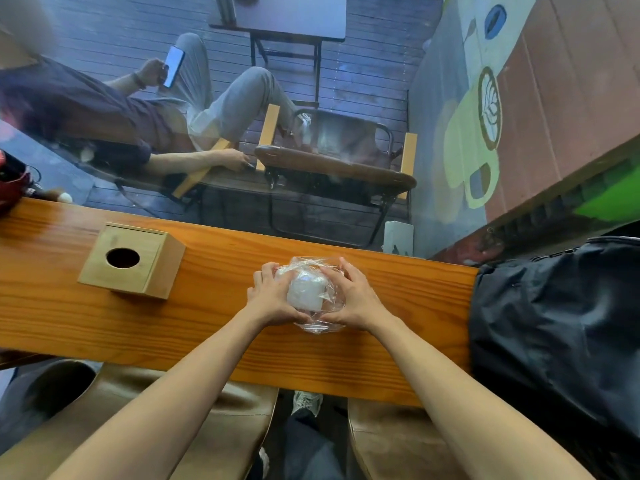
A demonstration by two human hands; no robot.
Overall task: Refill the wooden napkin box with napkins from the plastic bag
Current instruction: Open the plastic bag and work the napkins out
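A clear plastic bag (313,320) with a stack of white napkins (306,292) inside rests on the wooden counter (214,306). My left hand (272,296) grips its left side and my right hand (353,299) grips its right side, fingers curled over the top. The wooden napkin box (152,251) stands about an arm's width to the left of the bag, lid closed, its round top hole dark with no napkin showing.
A black bag (554,334) covers the counter's right end. A red object (10,181) sits at the far left. Beyond the glass, a person sits in a chair with a phone. Two brown stools (221,424) stand under the counter.
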